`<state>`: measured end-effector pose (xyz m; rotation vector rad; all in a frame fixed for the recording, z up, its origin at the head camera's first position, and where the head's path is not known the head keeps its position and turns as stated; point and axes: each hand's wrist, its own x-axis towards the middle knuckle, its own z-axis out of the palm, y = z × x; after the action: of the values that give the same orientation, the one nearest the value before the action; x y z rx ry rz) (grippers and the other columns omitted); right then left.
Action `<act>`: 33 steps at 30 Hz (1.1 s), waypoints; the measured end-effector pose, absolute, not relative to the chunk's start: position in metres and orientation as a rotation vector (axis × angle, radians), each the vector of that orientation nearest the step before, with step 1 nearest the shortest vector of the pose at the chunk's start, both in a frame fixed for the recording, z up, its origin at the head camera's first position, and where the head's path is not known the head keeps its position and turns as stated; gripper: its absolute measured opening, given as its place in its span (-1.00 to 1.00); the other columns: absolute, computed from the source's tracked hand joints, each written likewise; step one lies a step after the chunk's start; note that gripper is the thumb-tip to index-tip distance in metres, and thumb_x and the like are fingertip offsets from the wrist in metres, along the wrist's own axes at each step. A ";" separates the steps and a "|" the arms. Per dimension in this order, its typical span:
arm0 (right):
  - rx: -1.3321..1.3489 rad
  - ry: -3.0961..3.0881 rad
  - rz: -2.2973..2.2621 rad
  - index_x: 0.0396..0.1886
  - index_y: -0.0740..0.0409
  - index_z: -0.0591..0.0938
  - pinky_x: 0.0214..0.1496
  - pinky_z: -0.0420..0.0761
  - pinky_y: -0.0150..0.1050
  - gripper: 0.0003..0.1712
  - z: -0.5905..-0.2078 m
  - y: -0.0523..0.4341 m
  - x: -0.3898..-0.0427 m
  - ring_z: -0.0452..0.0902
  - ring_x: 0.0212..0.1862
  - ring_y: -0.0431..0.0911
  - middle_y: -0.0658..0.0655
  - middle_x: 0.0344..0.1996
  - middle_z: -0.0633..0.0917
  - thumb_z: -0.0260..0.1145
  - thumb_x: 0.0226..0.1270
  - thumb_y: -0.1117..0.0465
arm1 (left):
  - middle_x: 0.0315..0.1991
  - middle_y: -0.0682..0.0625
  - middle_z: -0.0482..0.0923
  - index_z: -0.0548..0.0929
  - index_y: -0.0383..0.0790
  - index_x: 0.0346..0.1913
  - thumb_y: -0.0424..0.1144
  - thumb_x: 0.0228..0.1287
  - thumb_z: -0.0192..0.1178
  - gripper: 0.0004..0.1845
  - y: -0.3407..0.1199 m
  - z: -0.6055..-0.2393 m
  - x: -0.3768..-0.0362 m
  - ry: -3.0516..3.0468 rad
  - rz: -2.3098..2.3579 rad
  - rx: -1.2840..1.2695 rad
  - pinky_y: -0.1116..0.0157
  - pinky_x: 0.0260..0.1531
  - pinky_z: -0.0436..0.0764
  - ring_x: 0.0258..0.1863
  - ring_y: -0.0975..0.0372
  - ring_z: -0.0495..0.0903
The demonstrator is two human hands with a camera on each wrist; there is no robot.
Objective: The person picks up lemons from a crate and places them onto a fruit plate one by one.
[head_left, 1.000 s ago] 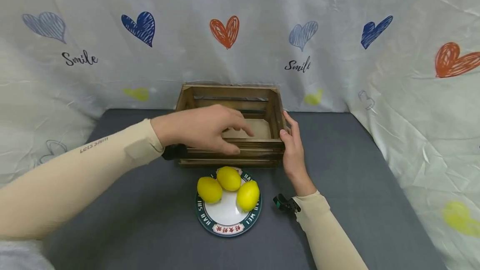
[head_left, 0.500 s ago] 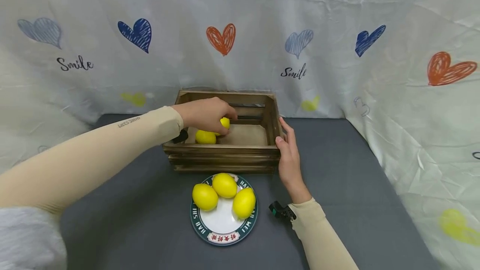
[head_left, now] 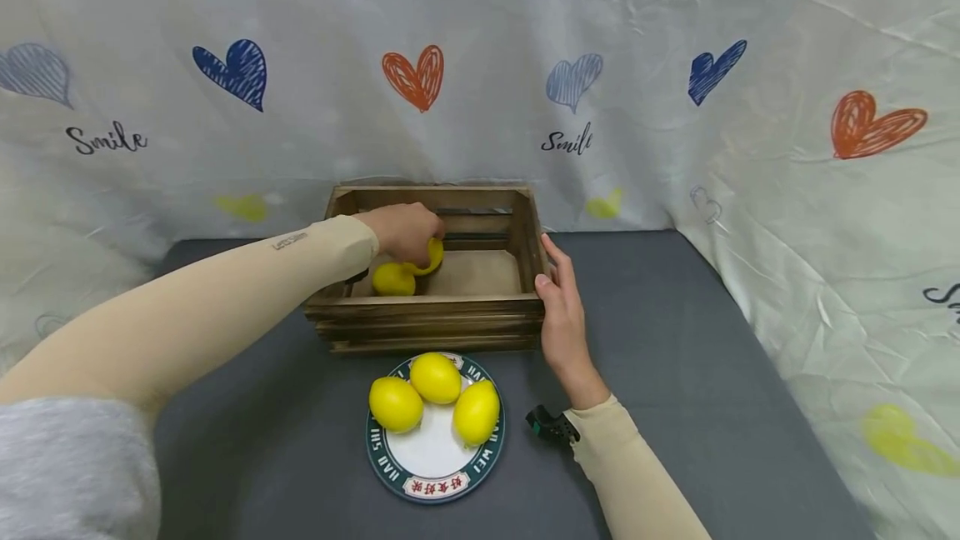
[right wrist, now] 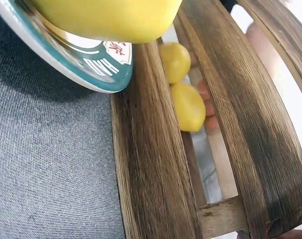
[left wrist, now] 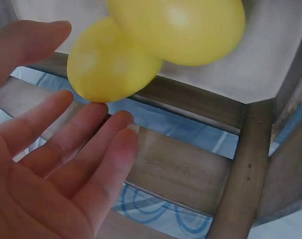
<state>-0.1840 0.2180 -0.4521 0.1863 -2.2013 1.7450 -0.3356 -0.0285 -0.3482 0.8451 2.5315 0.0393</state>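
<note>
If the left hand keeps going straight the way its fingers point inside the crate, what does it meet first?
Most likely the two lemons right at the fingertips of the left hand; beyond them is the slatted wall of the crate. Depth is hard to judge from the wrist view.

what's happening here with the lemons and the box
A person is working with lemons at a wooden crate on a dark table. The left hand is inside the crate beside two lemons; the left wrist view shows its fingers straight and spread, not gripping them. The right hand rests flat against the crate's right end. Three lemons sit on a plate in front of the crate.
</note>
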 end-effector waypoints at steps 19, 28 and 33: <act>0.192 -2.205 1.753 0.74 -0.30 0.22 0.62 0.23 0.37 -0.33 -0.451 0.220 -0.184 0.19 0.67 0.13 -0.16 0.73 0.20 -0.07 0.71 -0.04 | 0.48 -0.21 0.54 0.50 -0.23 0.56 -0.38 0.37 0.40 -0.31 -0.015 -0.370 -0.340 2.394 -0.057 0.877 0.13 0.04 0.66 0.09 0.03 0.59; 0.193 -2.209 1.742 0.74 -0.29 0.22 0.62 0.19 0.40 -0.31 -0.449 0.220 -0.184 0.16 0.67 0.17 -0.14 0.73 0.19 -0.07 0.69 -0.05 | 0.36 -0.17 0.63 0.56 -0.19 0.51 -0.31 0.36 0.45 -0.34 -0.015 -0.357 -0.336 2.458 -0.032 0.932 0.06 0.11 0.74 0.12 0.01 0.64; 0.188 -2.211 1.744 0.75 -0.28 0.21 0.64 0.16 0.41 -0.31 -0.450 0.218 -0.184 0.13 0.69 0.18 -0.13 0.74 0.18 -0.08 0.70 -0.05 | 0.25 -0.15 0.71 0.64 -0.16 0.43 -0.30 0.37 0.43 -0.43 -0.021 -0.344 -0.330 2.520 0.018 1.008 0.05 0.07 0.78 0.03 0.03 0.70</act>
<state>-0.1840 0.2183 -0.4504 0.1882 -2.2112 1.7435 -0.3298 -0.0215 -0.3438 1.0076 2.5200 0.0178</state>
